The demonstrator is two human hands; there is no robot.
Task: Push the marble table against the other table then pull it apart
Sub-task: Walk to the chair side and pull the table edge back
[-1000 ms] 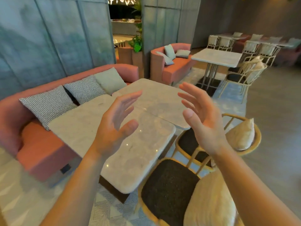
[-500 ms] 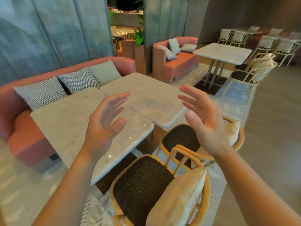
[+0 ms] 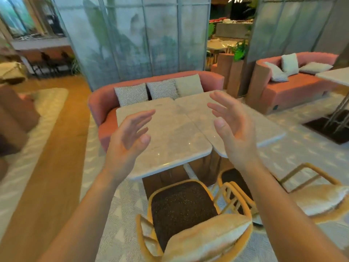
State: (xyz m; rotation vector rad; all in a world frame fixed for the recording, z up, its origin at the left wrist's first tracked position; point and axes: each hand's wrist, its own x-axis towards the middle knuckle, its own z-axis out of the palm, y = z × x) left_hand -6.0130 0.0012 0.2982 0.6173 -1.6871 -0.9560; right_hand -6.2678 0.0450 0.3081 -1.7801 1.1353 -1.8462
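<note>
Hovering left hand [image 3: 128, 144]: was raised at centre left of the frame, palm turned inward, fingers spread and relaxed, gripping nothing.
Right hand [image 3: 234, 135]: was raised at centre right, palm facing the left hand, fingers loose and splayed, empty.
Forearms: rose from the lower corners.
Marble table [image 3: 170, 133]: stood at centre frame before the pink sofa [image 3: 105, 103], meeting the other table [image 3: 264, 129] at the far end, with a thin wedge gap nearer.
Rattan chair [image 3: 181, 205]: stood at lower centre, facing the table.

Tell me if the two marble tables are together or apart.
Together: left table and right table meet along a thin seam; only rounded near corners part.
</note>
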